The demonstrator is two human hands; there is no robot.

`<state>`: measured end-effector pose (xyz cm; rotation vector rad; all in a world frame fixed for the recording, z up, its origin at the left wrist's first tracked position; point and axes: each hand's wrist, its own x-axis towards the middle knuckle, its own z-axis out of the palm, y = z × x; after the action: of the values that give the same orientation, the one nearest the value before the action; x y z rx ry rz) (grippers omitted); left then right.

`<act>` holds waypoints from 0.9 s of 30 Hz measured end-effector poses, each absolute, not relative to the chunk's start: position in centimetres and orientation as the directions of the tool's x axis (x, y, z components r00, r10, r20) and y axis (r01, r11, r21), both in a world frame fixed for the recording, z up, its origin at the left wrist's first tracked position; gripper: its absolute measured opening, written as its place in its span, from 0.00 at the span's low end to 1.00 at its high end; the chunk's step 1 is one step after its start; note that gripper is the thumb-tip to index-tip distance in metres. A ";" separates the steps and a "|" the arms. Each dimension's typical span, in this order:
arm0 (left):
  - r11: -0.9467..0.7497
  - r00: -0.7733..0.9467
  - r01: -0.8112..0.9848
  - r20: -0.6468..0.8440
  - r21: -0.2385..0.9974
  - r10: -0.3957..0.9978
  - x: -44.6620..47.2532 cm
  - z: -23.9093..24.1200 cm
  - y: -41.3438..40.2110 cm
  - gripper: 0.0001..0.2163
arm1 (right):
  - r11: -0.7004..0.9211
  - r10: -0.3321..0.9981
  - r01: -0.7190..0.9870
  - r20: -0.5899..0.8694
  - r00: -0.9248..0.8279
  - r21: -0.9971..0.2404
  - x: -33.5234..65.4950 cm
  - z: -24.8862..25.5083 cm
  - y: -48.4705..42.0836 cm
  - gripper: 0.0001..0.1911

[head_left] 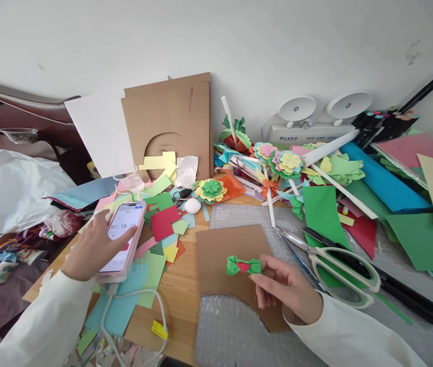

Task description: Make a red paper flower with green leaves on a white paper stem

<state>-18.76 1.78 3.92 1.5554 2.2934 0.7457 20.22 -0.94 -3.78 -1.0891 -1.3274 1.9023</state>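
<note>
My left hand [93, 246] rests on a pink-cased phone [122, 239] lying on the table, with the thumb on its lit screen, which reads 01:18:29. My right hand [285, 288] pinches a small green folded paper bow with a red centre [244, 265] above a brown cardboard piece [224, 255]. Both sleeves are white. A white cable [135, 300] runs from the phone toward the table's near edge.
White-handled scissors [338, 267] and a black utility knife [403, 295] lie right of my right hand on a grey cutting mat [231, 336]. Coloured paper scraps, paper flowers [211, 189] and sheets cover the wooden table. Cardboard [170, 122] leans on the wall. A white plastic bag [17, 188] sits left.
</note>
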 end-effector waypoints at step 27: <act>0.282 -0.308 0.636 -0.099 0.718 0.946 -20.6 4.6 -0.7 0.35 | -0.304 0.828 0.010 -0.269 -0.492 -0.953 20.3 -3.7 -0.9 0.21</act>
<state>-20.62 -0.74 4.64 1.4144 2.0371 0.7832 20.34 -0.90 -3.75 -1.0899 -1.3618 1.8530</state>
